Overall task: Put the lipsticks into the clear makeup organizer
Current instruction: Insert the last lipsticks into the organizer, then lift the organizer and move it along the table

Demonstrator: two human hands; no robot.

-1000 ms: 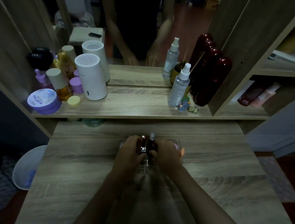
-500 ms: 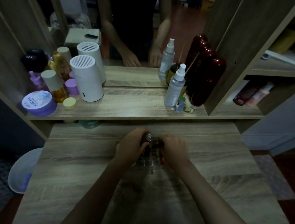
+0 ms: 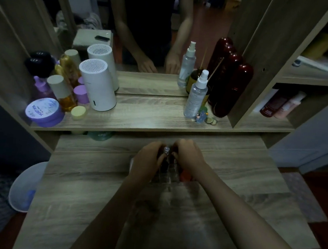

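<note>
A clear makeup organizer with a grid of small cells sits on the wooden dresser top, mostly hidden under my hands. My left hand is curled around a dark lipstick with a silver cap that stands upright over the organizer. My right hand closes in from the right, fingertips at the dark lipstick tubes in the cells. An orange-red item shows in the organizer just below my right hand. What my right fingers grip is hidden.
The raised shelf behind holds a white cylinder, a purple jar, amber bottles, a spray bottle and dark red bottles in front of a mirror. A white bin stands at the left on the floor.
Both hands have shifted slightly away from me over the organizer, and the silver-capped lipstick has stayed upright between them. The orange-red item now shows below my right hand.
</note>
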